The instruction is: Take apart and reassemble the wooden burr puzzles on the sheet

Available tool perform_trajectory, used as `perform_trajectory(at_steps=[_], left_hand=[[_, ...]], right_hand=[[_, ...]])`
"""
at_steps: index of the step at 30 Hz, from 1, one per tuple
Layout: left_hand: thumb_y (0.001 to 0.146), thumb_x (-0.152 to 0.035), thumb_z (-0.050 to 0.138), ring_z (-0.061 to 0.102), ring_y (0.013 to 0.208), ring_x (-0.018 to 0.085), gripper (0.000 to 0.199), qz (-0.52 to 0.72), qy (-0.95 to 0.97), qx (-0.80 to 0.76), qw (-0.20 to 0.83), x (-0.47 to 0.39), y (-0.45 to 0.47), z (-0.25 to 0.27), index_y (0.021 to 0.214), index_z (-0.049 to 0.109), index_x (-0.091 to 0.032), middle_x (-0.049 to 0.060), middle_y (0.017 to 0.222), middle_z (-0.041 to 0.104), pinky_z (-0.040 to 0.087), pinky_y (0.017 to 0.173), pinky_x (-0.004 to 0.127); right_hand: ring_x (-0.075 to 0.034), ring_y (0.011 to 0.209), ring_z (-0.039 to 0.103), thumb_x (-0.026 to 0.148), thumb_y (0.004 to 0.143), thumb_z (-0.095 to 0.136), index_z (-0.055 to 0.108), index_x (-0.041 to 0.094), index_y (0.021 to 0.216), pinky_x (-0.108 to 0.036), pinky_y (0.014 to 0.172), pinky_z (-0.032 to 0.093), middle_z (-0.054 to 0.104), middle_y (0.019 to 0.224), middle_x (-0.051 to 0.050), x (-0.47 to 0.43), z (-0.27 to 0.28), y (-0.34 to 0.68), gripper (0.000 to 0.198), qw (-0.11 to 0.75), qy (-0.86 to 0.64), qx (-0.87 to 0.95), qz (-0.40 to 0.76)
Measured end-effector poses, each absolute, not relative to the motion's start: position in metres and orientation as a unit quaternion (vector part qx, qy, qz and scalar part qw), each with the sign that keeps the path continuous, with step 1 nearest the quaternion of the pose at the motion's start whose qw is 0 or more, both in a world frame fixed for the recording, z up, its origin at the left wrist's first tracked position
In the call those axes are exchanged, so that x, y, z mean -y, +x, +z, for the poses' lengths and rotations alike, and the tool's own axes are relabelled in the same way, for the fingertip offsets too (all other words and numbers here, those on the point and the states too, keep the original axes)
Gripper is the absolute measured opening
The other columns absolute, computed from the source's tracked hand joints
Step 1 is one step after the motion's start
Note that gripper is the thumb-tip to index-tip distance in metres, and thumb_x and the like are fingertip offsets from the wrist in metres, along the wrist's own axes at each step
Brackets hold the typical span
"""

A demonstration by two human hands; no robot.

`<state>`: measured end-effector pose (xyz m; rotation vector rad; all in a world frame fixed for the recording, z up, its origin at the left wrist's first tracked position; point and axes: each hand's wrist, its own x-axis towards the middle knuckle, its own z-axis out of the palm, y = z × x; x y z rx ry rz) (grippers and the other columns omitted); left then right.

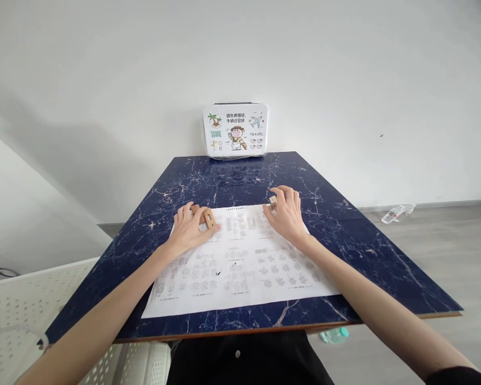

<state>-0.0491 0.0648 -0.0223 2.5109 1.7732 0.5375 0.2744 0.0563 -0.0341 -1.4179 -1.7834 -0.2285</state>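
Observation:
My left hand (pixel 189 229) is closed around a small wooden block (pixel 210 219) with a cut-out and a dark mark on it, over the upper left of the paper. More wood shows behind its fingers, partly hidden. At the paper's upper right, my right hand (pixel 286 215) has its thumb and fingers curled around a small pale wooden piece (pixel 273 205), mostly covered by the hand. Under both hands lies a large white printed sheet (pixel 248 299) with rows of faint grey diagrams. Small dark specks rest on the middle of the sheet.
The dark blue marbled table (pixel 232 182) has a white cartoon-printed case (pixel 244 147) standing at its far edge against the wall. White perforated bins (pixel 36 291) stand at the left. Clear plastic bottles (pixel 393 214) lie on the floor at right and below the table's front edge.

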Motion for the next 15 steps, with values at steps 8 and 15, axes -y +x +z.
perform_trajectory(at_steps=[8,15], left_hand=[[0.086,-0.083,0.056,0.040,0.142,0.044,0.086,0.178,0.803,-0.568,0.026,-0.072,-0.056,-0.025,0.143,0.047,-0.019,0.023,0.150,0.042,0.034,0.116,0.064],[0.085,-0.084,0.055,0.039,0.140,0.044,0.091,0.189,0.801,-0.567,0.034,-0.071,-0.055,-0.023,0.146,0.045,-0.016,0.023,0.149,0.042,0.033,0.116,0.063]], right_hand=[[-0.037,0.123,0.053,0.038,0.100,0.053,0.050,0.017,0.144,-0.054,0.102,0.047,0.054,0.136,-0.021,-0.069,-0.057,0.281,0.049,0.361,-0.592,0.720,-0.024],[-0.033,0.122,0.058,0.033,0.105,0.044,0.051,0.016,0.143,-0.048,0.101,0.049,0.061,0.133,-0.019,-0.066,-0.046,0.282,0.042,0.360,-0.557,0.749,0.001]])
